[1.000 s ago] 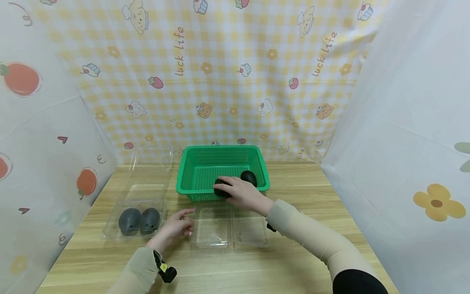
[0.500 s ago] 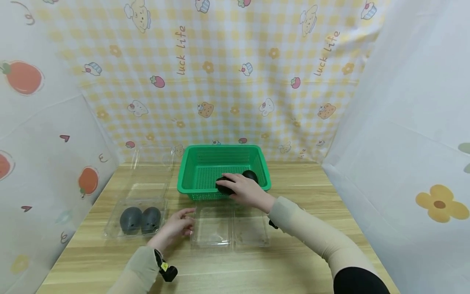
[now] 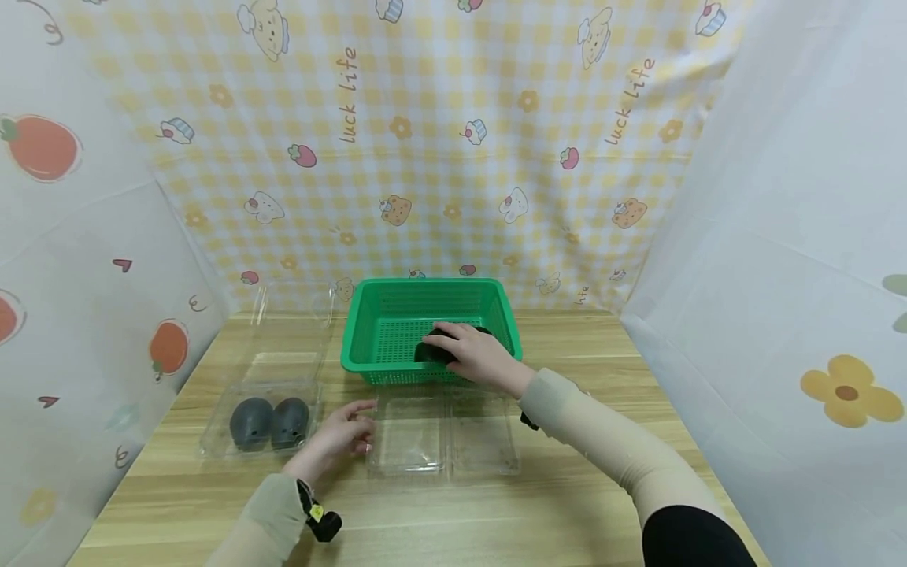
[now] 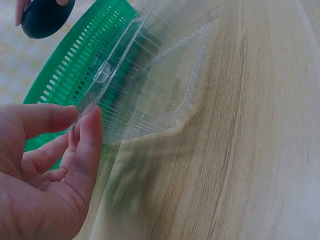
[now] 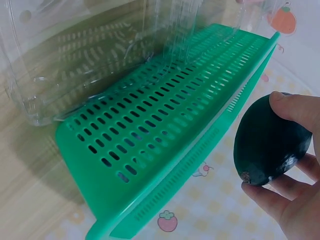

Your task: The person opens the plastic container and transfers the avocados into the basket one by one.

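My right hand (image 3: 478, 358) grips a dark, smooth avocado (image 3: 429, 351) over the front of the green basket (image 3: 361, 368). In the right wrist view, the thumb and fingers curl round this avocado (image 5: 270, 142), and a brown stem scar shows at its end. Behind the hand, a second avocado (image 3: 485, 330) in the basket is mostly hidden. In front of the basket lies an open clear plastic clamshell box (image 3: 411, 433). At its left edge, my left hand (image 3: 340, 437) pinches the rim between thumb and fingers, seen closely in the left wrist view.
To the left stands another clear clamshell (image 3: 218, 433), lid (image 3: 286, 337) raised, with two dark avocados (image 3: 251, 425) inside. A printed cloth (image 3: 425, 157) hangs behind the wooden table (image 3: 453, 528), and white cloths flank it on both sides.
My right hand has lifted the avocado slightly up and away from the basket's front rim, covering more of the second avocado. The left hand stays at the clamshell's edge.
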